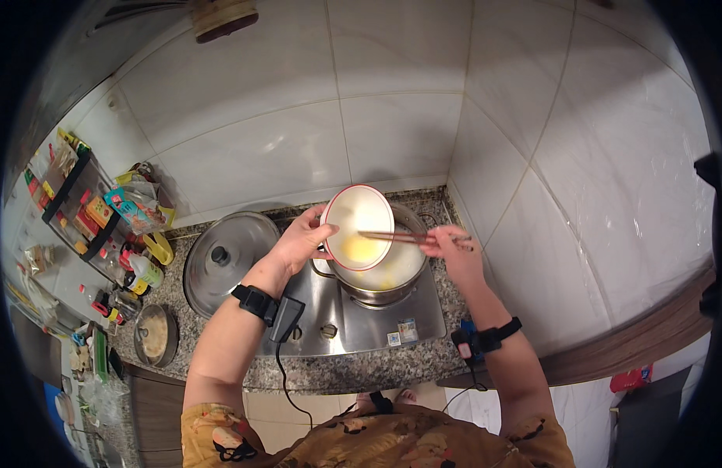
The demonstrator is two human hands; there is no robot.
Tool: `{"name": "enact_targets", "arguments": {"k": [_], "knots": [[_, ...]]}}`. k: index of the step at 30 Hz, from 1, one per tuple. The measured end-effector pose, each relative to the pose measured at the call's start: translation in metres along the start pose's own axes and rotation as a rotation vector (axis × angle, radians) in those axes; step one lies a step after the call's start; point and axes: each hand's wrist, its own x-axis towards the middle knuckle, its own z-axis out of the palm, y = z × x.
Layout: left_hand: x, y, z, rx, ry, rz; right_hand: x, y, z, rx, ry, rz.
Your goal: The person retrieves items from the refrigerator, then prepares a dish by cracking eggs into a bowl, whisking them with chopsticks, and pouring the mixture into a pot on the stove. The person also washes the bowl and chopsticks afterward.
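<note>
My left hand [300, 241] grips the rim of a white bowl [361, 205] with a red edge, tilted over the pot. Yellow liquid, which looks like beaten egg [361, 250], lies in the bowl's lower part. My right hand [454, 251] holds a pair of chopsticks [404, 237], their tips inside the bowl. Beneath the bowl, a steel pot [377, 294] stands on the gas stove [314, 316], holding whitish liquid with yellow bits in it. The bowl hides part of the pot.
A large steel lid [232, 254] lies left of the stove on the granite counter [361, 371]. Farther left are a small lidded pan [155, 336], several bottles [144, 269] and a rack with food packets [74, 205]. Tiled walls [396, 134] rise behind and to the right.
</note>
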Motion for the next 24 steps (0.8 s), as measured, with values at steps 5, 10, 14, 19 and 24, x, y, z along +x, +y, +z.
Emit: {"name": "enact_targets", "arguments": {"k": [5,10,14,19,24], "knots": [[0.004,-0.007,0.0,0.039,0.036,-0.027,-0.022,-0.005,0.022,0.067,-0.063,0.086],[-0.002,-0.005,-0.001,0.01,0.05,-0.051,-0.022,-0.001,0.012,0.026,-0.02,0.111],[-0.007,-0.006,-0.002,0.002,0.063,-0.062,-0.011,0.0,-0.006,0.015,0.096,-0.025],[-0.007,-0.008,-0.006,-0.007,0.051,-0.053,-0.03,0.018,0.006,0.1,0.062,0.122],[-0.007,-0.006,-0.004,-0.021,0.089,-0.032,-0.025,0.01,0.01,0.059,0.049,0.022]]}}
